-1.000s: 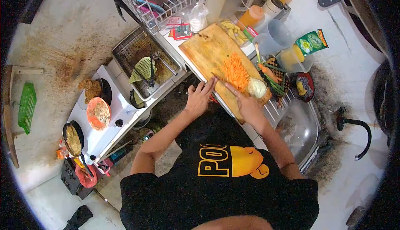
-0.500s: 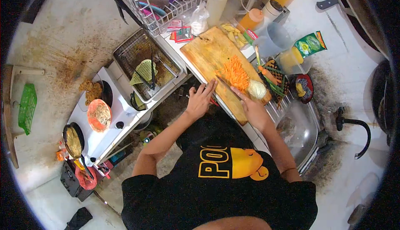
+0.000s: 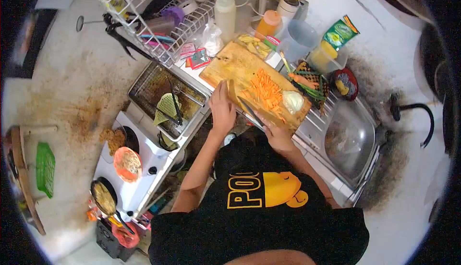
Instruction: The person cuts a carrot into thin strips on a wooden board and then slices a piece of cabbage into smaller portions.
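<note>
My right hand [image 3: 278,136] grips a knife [image 3: 248,110] over the near edge of a wooden cutting board [image 3: 229,66]. The blade points up and left, beside a heap of carrot strips [image 3: 263,88]. My left hand [image 3: 222,110] is at the board's near left edge, its fingers stretched out and no object visible in it. A pale, rounded piece of vegetable [image 3: 293,102], perhaps cabbage, sits right of the carrot strips. Beyond the board's right end, whole carrots [image 3: 302,80] and green stalks [image 3: 314,93] lie in a dark basket.
A metal sink [image 3: 349,138] is on the right. Left of the board is a metal tray [image 3: 139,90] with a green slotted scoop [image 3: 166,110]. A white stove [image 3: 144,142] holds an orange bowl [image 3: 127,164] and a pan [image 3: 104,197]. Squeeze bottles [image 3: 224,18] and a dish rack [image 3: 180,37] stand behind.
My left hand has shifted left, away from the carrot strips. My right hand and the knife have drawn back toward the board's near edge. The camera view has also shifted.
</note>
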`<state>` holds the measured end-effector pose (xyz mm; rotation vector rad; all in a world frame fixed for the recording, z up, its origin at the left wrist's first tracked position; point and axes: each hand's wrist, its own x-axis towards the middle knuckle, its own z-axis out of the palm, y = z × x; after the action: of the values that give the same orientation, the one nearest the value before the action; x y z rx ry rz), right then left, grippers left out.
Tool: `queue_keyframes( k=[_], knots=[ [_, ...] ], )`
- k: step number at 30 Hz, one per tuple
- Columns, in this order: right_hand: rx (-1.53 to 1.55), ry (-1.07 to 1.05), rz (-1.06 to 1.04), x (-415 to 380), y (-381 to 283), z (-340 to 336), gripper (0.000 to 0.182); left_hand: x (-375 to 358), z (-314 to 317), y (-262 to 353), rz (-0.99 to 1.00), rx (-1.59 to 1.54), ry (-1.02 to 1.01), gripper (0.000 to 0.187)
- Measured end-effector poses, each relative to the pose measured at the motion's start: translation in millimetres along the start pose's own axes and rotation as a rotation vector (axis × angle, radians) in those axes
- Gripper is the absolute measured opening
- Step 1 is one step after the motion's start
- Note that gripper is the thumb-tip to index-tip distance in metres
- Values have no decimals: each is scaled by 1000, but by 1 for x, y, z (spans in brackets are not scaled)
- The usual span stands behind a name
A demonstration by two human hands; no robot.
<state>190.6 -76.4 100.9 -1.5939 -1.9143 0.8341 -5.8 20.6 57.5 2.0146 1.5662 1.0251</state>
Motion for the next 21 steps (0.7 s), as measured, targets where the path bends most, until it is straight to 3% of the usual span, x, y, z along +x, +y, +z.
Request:
queue_keyframes(
  k=[3,4,7,8,11,12,15,17,19,21],
  knots=[
    [-35,1,230,-3,21,12,54,16,10,-6,149,33,-154,74],
    [83,117,147,-5,21,9,55,16,14,-1,150,13,-224,72],
    [159,239,236,-18,19,-1,55,4,29,17,216,-41,-308,72],
    [107,308,114,-22,19,-6,53,1,35,23,250,-48,-334,72],
    [309,419,250,-41,6,-10,51,-9,51,40,286,-228,-408,76],
    [356,362,493,-46,-22,-28,49,-12,55,48,274,-233,-349,77],
    [339,559,473,-68,-6,-17,48,-11,57,67,238,-199,-295,81],
    [357,602,536,-79,-4,-18,48,-1,50,81,222,26,-266,84],
    [330,710,615,-86,1,-15,50,14,56,87,284,10,-188,85],
    [334,734,624,-90,-1,-18,53,35,59,95,598,-11,-405,84]
  ],
)
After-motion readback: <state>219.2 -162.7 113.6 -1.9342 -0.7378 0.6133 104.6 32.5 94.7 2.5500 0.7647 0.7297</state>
